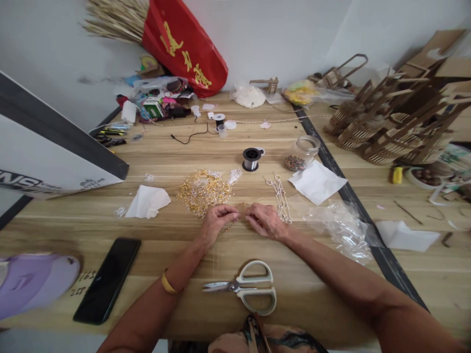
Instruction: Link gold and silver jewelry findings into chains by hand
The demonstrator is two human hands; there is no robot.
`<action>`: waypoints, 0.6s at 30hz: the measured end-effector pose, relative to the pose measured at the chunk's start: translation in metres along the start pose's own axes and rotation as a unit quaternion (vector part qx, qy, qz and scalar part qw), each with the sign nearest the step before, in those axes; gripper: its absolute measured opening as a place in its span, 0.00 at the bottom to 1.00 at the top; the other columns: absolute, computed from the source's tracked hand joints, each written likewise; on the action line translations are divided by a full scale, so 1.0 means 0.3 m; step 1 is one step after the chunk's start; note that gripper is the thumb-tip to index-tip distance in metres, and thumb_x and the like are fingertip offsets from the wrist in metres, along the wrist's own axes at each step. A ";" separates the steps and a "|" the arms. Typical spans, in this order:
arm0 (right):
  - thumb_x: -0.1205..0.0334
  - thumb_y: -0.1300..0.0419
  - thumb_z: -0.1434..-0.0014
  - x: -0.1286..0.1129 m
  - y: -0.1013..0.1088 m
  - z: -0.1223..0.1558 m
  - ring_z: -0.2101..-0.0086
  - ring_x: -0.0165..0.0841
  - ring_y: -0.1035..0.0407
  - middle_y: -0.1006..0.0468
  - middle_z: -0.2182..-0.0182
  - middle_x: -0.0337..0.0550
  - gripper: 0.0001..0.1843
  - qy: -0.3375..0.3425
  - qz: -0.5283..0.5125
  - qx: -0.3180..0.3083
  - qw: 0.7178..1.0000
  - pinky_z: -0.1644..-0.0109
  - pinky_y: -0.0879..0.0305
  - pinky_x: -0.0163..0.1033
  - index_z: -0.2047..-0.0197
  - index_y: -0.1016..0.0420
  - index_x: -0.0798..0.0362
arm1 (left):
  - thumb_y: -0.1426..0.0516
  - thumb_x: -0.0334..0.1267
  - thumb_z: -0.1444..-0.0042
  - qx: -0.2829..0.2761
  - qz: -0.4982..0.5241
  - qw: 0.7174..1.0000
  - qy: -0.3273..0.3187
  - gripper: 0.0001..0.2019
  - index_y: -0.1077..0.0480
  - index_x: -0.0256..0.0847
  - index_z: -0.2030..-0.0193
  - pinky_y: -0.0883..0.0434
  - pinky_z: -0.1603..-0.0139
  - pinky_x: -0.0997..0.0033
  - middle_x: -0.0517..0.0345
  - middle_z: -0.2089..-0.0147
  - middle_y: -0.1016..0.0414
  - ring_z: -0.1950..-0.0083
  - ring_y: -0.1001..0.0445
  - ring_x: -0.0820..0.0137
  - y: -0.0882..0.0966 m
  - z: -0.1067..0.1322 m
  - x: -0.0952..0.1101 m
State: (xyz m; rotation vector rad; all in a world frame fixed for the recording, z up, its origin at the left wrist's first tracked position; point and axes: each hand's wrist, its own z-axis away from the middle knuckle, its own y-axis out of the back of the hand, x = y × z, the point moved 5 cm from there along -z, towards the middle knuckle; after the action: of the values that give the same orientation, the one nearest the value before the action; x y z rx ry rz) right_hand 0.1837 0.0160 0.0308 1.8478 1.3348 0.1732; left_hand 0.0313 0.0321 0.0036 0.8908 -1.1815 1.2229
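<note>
Between the hands (217, 221) (264, 220), both pinched closed on it, a fine strand (242, 214).

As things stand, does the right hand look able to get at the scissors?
Probably yes: the scissors lie uncovered on the tabletop, on the near side of the right hand, and nothing bulky seems to stand in between.

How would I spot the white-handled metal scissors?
On the pale wooden table, look between the person's bare forearms. There lie the white-handled metal scissors, blades pointing left; unlike the flat black rectangular phone further left, they have two handle loops.
</note>
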 end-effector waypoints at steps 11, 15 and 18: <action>0.66 0.50 0.36 0.001 -0.010 0.003 0.73 0.29 0.34 0.29 0.73 0.40 0.02 0.005 0.005 -0.009 1.000 0.71 0.40 0.33 0.61 0.37 0.53 | 0.34 0.38 0.61 -0.009 -0.007 1.000 0.002 0.08 0.24 0.37 0.73 0.32 0.67 0.73 0.59 0.76 0.25 0.73 0.29 0.73 -0.007 0.004 0.002; 0.66 0.49 0.37 -0.002 -0.008 0.001 0.73 0.29 0.34 0.29 0.73 0.40 0.02 0.010 0.003 -0.008 1.000 0.71 0.40 0.33 0.61 0.37 0.53 | 0.35 0.38 0.60 -0.014 -0.011 1.000 0.007 0.08 0.24 0.36 0.73 0.32 0.67 0.74 0.59 0.77 0.25 0.74 0.29 0.73 -0.009 0.006 0.000; 0.66 0.49 0.37 -0.003 -0.007 0.000 0.74 0.28 0.34 0.29 0.74 0.39 0.03 0.012 0.009 -0.007 1.000 0.71 0.40 0.32 0.62 0.35 0.54 | 0.35 0.38 0.60 -0.017 -0.010 1.000 0.006 0.09 0.24 0.36 0.73 0.32 0.67 0.74 0.59 0.76 0.25 0.73 0.29 0.73 -0.008 0.006 -0.003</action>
State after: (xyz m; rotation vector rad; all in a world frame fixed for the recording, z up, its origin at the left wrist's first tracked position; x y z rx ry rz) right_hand 0.1818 0.0154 0.0299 1.8507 1.3300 0.2140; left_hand 0.0335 0.0297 0.0033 0.8667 -1.1781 1.1866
